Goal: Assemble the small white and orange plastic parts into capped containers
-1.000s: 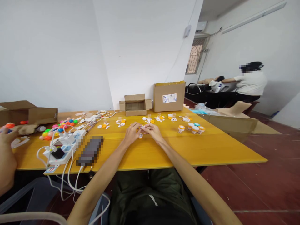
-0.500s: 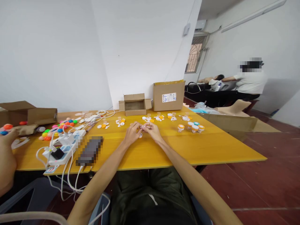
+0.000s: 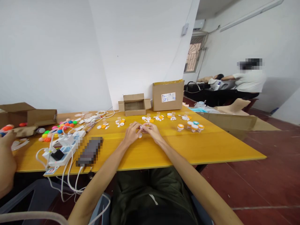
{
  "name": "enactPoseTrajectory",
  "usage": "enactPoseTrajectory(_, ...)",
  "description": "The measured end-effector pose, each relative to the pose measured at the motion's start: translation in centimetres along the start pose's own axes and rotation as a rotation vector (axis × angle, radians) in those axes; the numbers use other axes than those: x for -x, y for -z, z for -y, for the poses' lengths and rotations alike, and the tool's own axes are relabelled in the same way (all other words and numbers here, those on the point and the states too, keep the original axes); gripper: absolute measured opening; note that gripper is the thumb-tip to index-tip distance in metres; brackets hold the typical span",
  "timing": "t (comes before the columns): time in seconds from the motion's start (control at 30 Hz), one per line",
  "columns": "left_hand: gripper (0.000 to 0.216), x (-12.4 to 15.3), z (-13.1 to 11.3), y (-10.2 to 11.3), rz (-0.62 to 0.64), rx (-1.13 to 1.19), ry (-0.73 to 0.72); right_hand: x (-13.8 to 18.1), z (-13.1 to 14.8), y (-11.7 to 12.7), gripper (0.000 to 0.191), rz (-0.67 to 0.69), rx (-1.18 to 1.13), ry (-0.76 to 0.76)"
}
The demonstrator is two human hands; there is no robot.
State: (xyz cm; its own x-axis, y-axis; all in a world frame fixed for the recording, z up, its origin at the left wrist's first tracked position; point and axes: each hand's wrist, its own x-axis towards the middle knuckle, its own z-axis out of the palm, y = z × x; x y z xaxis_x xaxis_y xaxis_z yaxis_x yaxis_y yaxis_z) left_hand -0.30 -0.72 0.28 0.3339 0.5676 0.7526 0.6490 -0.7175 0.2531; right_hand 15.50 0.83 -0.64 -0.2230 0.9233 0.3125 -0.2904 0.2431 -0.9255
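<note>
My left hand (image 3: 132,133) and my right hand (image 3: 152,131) meet above the table, fingers closed together on a small white piece (image 3: 141,127) with dark spots. Its exact kind is too small to make out, and the fingertips hide part of it. Just below them on the table lies a small round part (image 3: 140,136), white and orange. Beyond the hands are little groups of white and orange plastic parts (image 3: 148,118), with another such group (image 3: 121,122) to the left. Several small clear containers with orange, white or teal lids (image 3: 194,127) stand to the right.
A phone (image 3: 90,151) and a loaded power strip (image 3: 67,150) with loose cables lie left. Colored balls (image 3: 61,128) sit by an open carton (image 3: 42,115). A small open box (image 3: 134,107) and a larger carton (image 3: 168,95) stand behind. Another person's arm (image 3: 6,162) reaches in left.
Both hands stay in nearly the same place. The fingers have shifted slightly, and more of the white piece's spotted face shows between them. The view has moved a little.
</note>
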Motion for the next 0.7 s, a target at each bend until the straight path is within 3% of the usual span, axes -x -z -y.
enactPoseTrajectory(0.27, 0.013, 0.08, 0.47, -0.09, 0.018, -0.068, -0.059, -0.2, -0.16, -0.11, 0.039, -0.035, 0.03, 0.001)
enactPoseTrajectory(0.7, 0.009, 0.01, 0.2, -0.06, -0.011, -0.036, -0.04, -0.25, -0.3, -0.03, 0.037, -0.049, 0.11, 0.139)
